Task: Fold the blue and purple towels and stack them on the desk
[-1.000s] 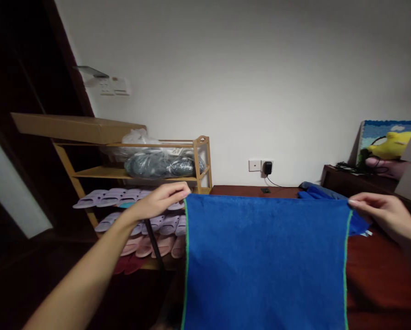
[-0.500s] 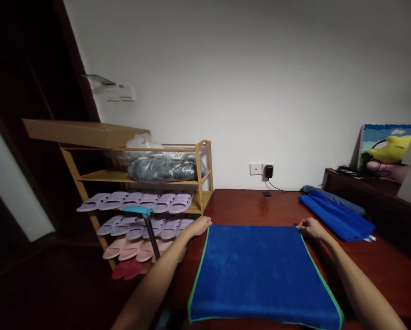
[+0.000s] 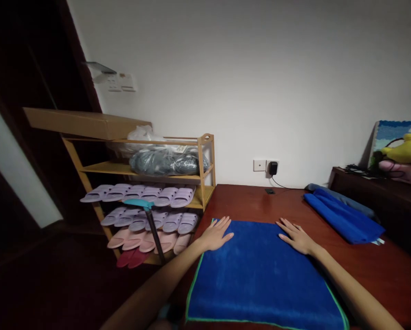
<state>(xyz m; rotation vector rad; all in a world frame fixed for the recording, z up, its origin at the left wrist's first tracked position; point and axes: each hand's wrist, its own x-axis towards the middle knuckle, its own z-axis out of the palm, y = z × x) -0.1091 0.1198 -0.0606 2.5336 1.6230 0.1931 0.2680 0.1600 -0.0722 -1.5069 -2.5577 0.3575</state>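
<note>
A blue towel (image 3: 257, 275) with green edging lies spread on the reddish-brown wooden table (image 3: 250, 201). My left hand (image 3: 216, 233) rests on its far left corner, palm down with the fingers stretched out. On the far right corner lies my right hand (image 3: 297, 236), also flat with fingers apart. Neither hand grips the cloth. The towel's near edge reaches the bottom of the view, and my right hand and forearm cover part of its right edge.
Right of the towel lie folded blue cloths (image 3: 343, 217). A shoe rack (image 3: 201, 183) with several pairs of slippers and a cardboard box (image 3: 85, 123) stands left. A teal-topped handle (image 3: 141, 204) rises before it. A black charger (image 3: 273, 168) is plugged into the wall.
Both hands have let go of the towel's far corners and moved inward, now lying flat on it with open fingers. The towel's far edge has come down onto the table. The view has shifted slightly.
</note>
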